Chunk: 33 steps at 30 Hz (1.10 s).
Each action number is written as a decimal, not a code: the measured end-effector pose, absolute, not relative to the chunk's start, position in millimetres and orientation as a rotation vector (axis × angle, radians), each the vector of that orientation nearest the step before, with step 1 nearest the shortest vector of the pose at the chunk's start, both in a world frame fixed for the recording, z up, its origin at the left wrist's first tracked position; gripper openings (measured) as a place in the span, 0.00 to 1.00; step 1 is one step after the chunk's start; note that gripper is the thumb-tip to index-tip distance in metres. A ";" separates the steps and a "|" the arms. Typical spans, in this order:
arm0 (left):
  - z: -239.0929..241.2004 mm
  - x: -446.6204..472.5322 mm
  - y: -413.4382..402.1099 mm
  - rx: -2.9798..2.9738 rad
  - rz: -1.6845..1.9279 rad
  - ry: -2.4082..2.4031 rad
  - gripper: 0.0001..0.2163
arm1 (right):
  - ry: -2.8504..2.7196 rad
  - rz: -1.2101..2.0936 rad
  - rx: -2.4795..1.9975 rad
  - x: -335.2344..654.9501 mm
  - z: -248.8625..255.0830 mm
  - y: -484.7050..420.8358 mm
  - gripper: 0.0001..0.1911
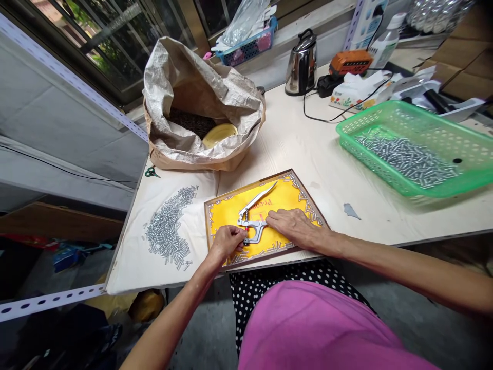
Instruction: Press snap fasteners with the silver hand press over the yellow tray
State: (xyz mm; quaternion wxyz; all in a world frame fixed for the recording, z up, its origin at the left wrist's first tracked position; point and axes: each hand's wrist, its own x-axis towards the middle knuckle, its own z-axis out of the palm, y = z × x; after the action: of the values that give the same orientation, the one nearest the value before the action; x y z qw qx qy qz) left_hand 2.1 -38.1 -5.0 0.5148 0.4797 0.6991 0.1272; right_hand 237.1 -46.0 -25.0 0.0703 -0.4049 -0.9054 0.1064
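Note:
A grey snap-press plier (257,229) with a long pale lever handle and a red part in its jaw rests over the yellow-bottomed shallow tray (227,210). My right hand (295,226) is closed on the tool's right side, fingertips on its grey frame. At the jaw's lower left, my left hand (227,242) is closed in a pinch; whatever lies between thumb and finger is too small to make out. Small silver metal pins (310,208) lie scattered along the tray's edges. More of these form a curved pile (167,228) on the table left of the tray.
An open woven sack (204,159) holding dark small pieces and a yellow lid (220,134) stands behind the tray. At right is a green basket (370,159) of silver pins. Green scissors (152,172), a kettle (302,64) and a black cable (327,121) are farther back.

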 end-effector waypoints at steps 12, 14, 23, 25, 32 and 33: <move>-1.3 2.4 -37.0 1.144 0.280 1.627 0.18 | -2.723 0.192 -1.224 252.1 -26.2 6.4 0.48; -0.7 3.3 -37.4 1.150 0.278 1.627 0.19 | -2.728 0.190 -1.191 252.6 -25.5 10.5 0.46; -2.2 2.0 -43.5 1.318 0.208 1.691 0.17 | -2.738 0.220 -1.232 250.9 -19.5 8.1 0.36; -1.4 4.0 -50.3 1.578 0.254 1.771 0.13 | -2.736 0.250 -1.230 250.1 -18.2 6.1 0.32; -5.4 36.9 -39.3 2.488 0.334 1.356 0.27 | -2.692 0.345 -1.185 247.4 -14.6 -6.5 0.27; -6.8 41.0 -31.8 2.530 0.276 1.282 0.29 | -2.687 0.346 -1.197 247.9 -14.5 -7.7 0.30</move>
State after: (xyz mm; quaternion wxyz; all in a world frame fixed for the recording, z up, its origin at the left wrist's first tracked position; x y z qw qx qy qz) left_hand 41.0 -31.8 -6.8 0.1455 0.8783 0.4453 0.0960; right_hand 247.9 -7.7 -14.5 0.0896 -0.4025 -0.9035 0.1164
